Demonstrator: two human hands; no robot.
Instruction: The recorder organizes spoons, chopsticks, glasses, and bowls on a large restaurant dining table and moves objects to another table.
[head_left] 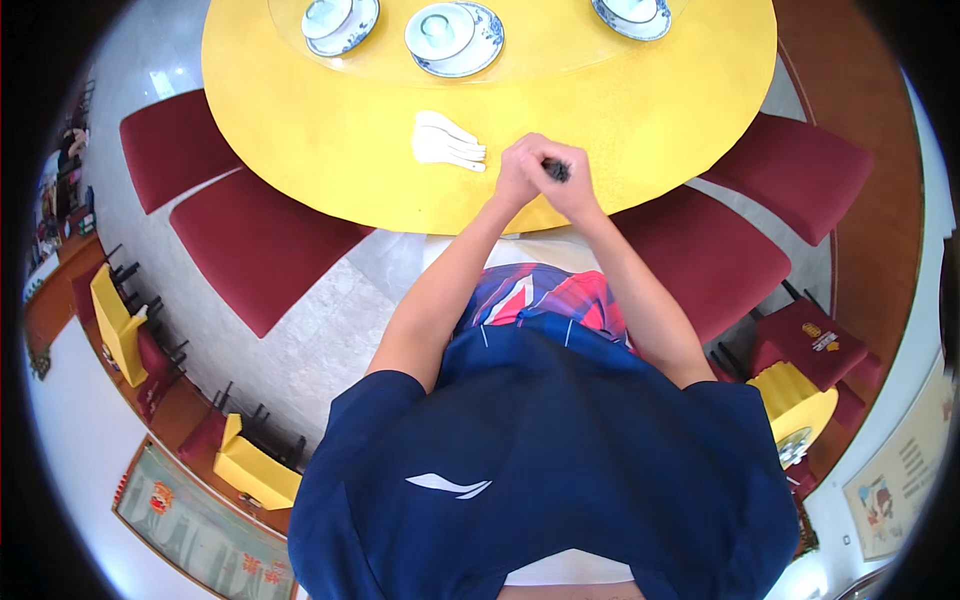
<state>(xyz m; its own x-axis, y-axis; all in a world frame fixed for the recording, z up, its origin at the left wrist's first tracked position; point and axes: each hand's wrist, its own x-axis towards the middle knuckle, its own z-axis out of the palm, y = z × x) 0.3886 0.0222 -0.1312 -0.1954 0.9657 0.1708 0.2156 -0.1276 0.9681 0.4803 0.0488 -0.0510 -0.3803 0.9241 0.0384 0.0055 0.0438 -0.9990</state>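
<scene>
Black, the thing (557, 171) over the table's (320, 140) near side sat grasped in the right hand (570, 178), the left hand's (517, 172) hold untellable, seeming light, stiff, best gripped round its sides.

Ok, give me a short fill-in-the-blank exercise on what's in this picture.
1. The white soup spoons lie to the ____ of the left hand.
2. The cloth on the round table is ____.
3. Blue-and-white plates on this table number ____.
4. The chair seats are a dark shade of ____.
Missing words: left; yellow; three; red.
</scene>
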